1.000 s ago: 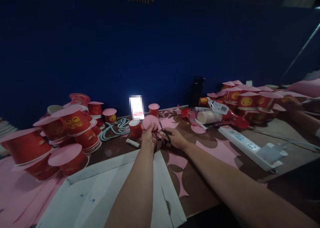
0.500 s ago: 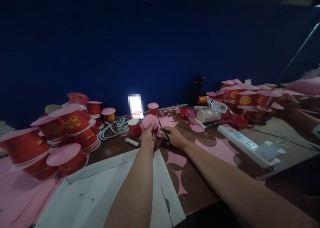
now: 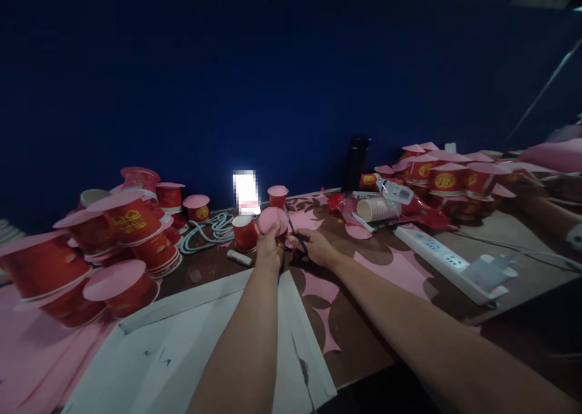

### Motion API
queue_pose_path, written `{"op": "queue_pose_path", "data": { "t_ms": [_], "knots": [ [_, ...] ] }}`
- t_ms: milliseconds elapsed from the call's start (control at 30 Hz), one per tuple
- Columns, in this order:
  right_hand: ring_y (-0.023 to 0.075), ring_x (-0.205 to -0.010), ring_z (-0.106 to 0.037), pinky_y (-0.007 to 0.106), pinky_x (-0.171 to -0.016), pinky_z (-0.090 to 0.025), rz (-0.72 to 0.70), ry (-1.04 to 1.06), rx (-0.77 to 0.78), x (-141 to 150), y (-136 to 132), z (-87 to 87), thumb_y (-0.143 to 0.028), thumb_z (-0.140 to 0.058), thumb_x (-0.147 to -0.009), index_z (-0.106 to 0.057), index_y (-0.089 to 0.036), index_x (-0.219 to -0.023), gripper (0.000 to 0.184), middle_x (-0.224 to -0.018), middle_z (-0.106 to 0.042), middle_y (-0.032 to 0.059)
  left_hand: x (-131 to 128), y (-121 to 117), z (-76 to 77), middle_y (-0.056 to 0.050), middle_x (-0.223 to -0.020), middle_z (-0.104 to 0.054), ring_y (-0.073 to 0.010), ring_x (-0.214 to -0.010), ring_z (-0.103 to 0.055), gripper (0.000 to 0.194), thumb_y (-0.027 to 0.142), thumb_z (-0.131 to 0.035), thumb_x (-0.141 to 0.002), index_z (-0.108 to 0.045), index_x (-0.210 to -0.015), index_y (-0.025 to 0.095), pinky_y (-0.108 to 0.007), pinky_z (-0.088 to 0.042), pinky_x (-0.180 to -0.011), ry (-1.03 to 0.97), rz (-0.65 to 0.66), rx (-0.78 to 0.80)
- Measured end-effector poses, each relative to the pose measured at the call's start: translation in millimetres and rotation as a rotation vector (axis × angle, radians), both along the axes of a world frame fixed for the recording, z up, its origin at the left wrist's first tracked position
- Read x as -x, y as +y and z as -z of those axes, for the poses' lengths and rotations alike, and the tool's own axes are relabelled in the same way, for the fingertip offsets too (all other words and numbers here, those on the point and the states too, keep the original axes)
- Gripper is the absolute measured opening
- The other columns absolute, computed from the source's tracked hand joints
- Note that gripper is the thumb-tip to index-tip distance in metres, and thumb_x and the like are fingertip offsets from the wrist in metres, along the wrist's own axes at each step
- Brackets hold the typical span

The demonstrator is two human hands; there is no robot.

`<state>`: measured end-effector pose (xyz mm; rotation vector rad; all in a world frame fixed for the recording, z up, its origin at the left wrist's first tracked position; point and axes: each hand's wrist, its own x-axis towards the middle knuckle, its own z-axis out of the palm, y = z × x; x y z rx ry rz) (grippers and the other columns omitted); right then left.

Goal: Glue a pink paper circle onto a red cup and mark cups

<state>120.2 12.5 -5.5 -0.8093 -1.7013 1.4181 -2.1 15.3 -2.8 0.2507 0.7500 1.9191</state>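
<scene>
My left hand point(image 3: 269, 250) is closed on a round pink paper disc point(image 3: 273, 219), thumb on its face. A bit of red shows below the disc, mostly hidden by the fingers. My right hand point(image 3: 313, 247) grips dark-handled scissors point(image 3: 303, 244), their blades upright along the disc's right edge. An open red paper cup point(image 3: 245, 233) stands just left of the disc. Behind it is another red cup point(image 3: 277, 196) topped with pink paper. A small white tube point(image 3: 240, 257) lies near my left wrist.
Pink-topped red cups point(image 3: 131, 220) are piled at left, with more point(image 3: 448, 180) at right near another person's arm point(image 3: 552, 214). Pink paper offcuts point(image 3: 395, 271), a power strip point(image 3: 431, 253), bagged cups point(image 3: 377, 209), a cable point(image 3: 207, 233) and a white board point(image 3: 182, 341) lie about.
The view has shifted slightly, so things sit a little higher and further left. Both hands keep their holds; the scissors stay beside the disc's right edge.
</scene>
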Motion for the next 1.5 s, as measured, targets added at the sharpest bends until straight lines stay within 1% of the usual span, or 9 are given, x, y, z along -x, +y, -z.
{"op": "queue_pose_path", "data": {
  "t_ms": [167,367,600,700,800,933,1233,1400,1500],
  "knots": [
    [0.0085,-0.049,-0.047,0.02,-0.045,-0.037,-0.001,-0.011,-0.006,-0.1,-0.8,-1.3,-0.054,-0.066,-0.073,-0.061,-0.015,-0.084,0.041,-0.057,-0.054,-0.0039,0.3,0.3,0.5,-0.001,-0.066,-0.065,-0.0111,-0.056,-0.062,0.03,0.013,-0.076,-0.062,-0.062,-0.089,0.014,-0.022,-0.053,-0.056,0.013,0.002,0.004],
    [0.0085,-0.048,-0.047,0.02,-0.044,-0.037,-0.001,-0.022,0.017,-0.2,-3.1,-4.6,-0.054,-0.066,-0.071,-0.061,-0.016,-0.082,0.04,-0.057,-0.054,-0.0042,0.1,-0.2,-0.4,-0.002,-0.069,-0.066,-0.0117,-0.059,-0.063,0.03,0.012,-0.077,-0.062,-0.063,-0.088,0.013,-0.024,-0.054,-0.06,0.004,-0.006,0.008],
    [0.0087,-0.048,-0.047,0.02,-0.045,-0.037,-0.008,-0.02,0.007,-1.2,-1.4,-1.1,-0.052,-0.066,-0.073,-0.062,-0.016,-0.084,0.038,-0.056,-0.055,-0.0042,-0.4,-2.8,-4.7,-0.001,-0.067,-0.065,-0.0106,-0.055,-0.061,0.03,0.012,-0.077,-0.062,-0.063,-0.089,0.014,-0.022,-0.053,-0.058,-0.009,-0.017,0.023],
    [0.0089,-0.049,-0.047,0.02,-0.046,-0.037,-0.016,-0.01,0.005,-0.9,-2.5,-2.5,-0.052,-0.067,-0.072,-0.062,-0.016,-0.084,0.038,-0.056,-0.055,-0.0042,-0.6,-2.0,-3.6,0.0,-0.065,-0.064,-0.0102,-0.055,-0.061,0.03,0.014,-0.077,-0.062,-0.062,-0.089,0.014,-0.023,-0.053,-0.058,-0.012,-0.011,0.021],
    [0.0087,-0.048,-0.046,0.021,-0.044,-0.036,-0.005,-0.005,0.03,0.0,-5.0,-5.9,-0.055,-0.067,-0.07,-0.062,-0.015,-0.086,0.043,-0.055,-0.053,-0.0046,-0.3,-0.7,-1.9,0.0,-0.065,-0.064,-0.0104,-0.056,-0.062,0.031,0.017,-0.078,-0.062,-0.062,-0.088,0.014,-0.023,-0.053,-0.06,-0.002,0.0,0.012],
    [0.0086,-0.048,-0.046,0.021,-0.044,-0.036,0.009,-0.019,0.02,0.0,-5.8,-7.4,-0.057,-0.068,-0.068,-0.063,-0.014,-0.086,0.047,-0.055,-0.054,-0.0039,0.7,-0.4,-2.0,0.0,-0.065,-0.064,-0.0107,-0.055,-0.061,0.03,0.015,-0.078,-0.061,-0.062,-0.087,0.014,-0.025,-0.054,-0.061,-0.005,-0.009,0.023],
    [0.0087,-0.047,-0.046,0.02,-0.043,-0.037,0.009,-0.03,0.009,-1.2,-5.1,-6.4,-0.056,-0.066,-0.071,-0.064,-0.015,-0.086,0.044,-0.054,-0.054,-0.004,2.5,1.7,1.9,-0.001,-0.064,-0.063,-0.0126,-0.062,-0.064,0.024,0.016,-0.077,-0.062,-0.06,-0.079,0.013,-0.025,-0.054,-0.063,-0.016,0.025,0.038],
    [0.0085,-0.047,-0.046,0.02,-0.044,-0.036,0.007,-0.044,0.006,-1.4,-4.4,-5.9,-0.056,-0.066,-0.071,-0.064,-0.014,-0.088,0.045,-0.055,-0.055,-0.0041,3.3,1.9,0.9,0.0,-0.064,-0.063,-0.0111,-0.057,-0.061,0.024,0.015,-0.077,-0.062,-0.059,-0.078,0.013,-0.026,-0.055,-0.063,-0.021,0.006,0.03],
    [0.0082,-0.047,-0.045,0.02,-0.044,-0.036,0.003,-0.048,0.001,-1.6,-3.6,-5.5,-0.054,-0.066,-0.072,-0.064,-0.014,-0.086,0.042,-0.054,-0.054,-0.0041,3.5,2.4,1.4,0.0,-0.062,-0.063,-0.0107,-0.056,-0.061,0.024,0.017,-0.077,-0.063,-0.059,-0.078,0.013,-0.026,-0.054,-0.062,-0.014,0.013,0.039]
  ]
}}
